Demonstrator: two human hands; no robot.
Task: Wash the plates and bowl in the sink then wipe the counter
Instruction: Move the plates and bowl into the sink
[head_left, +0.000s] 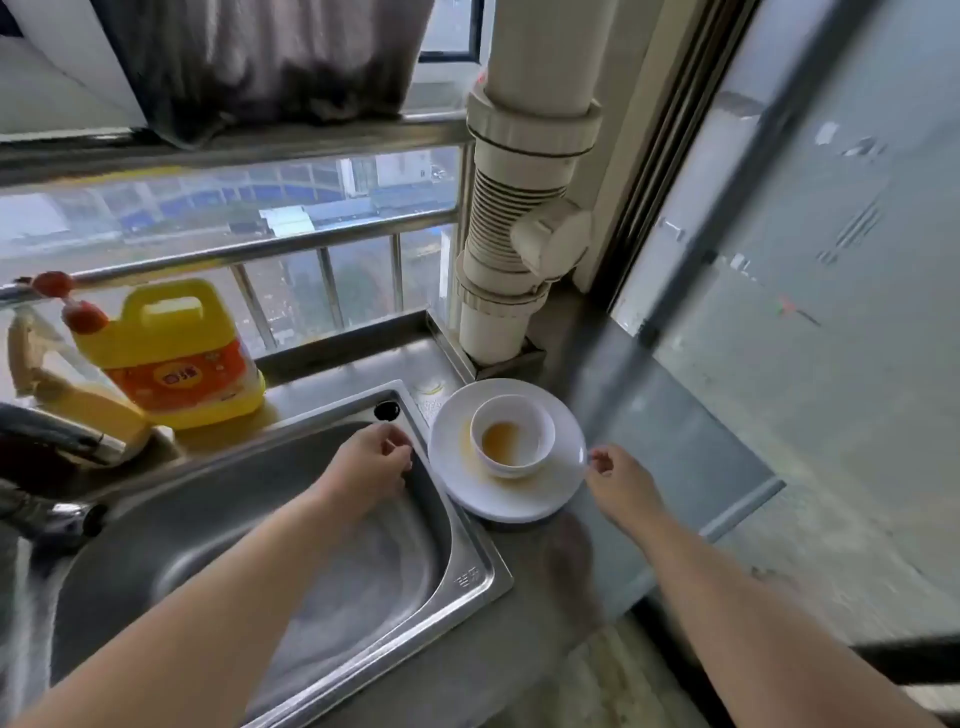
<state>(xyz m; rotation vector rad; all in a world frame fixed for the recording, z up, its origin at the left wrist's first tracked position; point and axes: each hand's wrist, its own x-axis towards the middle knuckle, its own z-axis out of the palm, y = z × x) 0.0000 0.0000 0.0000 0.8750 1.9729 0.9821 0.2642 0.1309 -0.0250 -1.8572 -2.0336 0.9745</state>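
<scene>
Ahead, I see a steel counter (519, 613) by a railed window; white bowl (511, 435) on plate (506, 496) right of the sink (291, 561). My right hand (621, 480) pinches the plate's rim; left hand (371, 467) hovers curled, holding nothing; faucet (47, 467) blurred at left

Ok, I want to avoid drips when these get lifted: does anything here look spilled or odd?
Yes. The bowl on the plate holds a brownish liquid residue, and a matching orange-brown smear lies on the plate left of the bowl. The plate's near edge also seems to slightly overhang the counter edge.
</scene>
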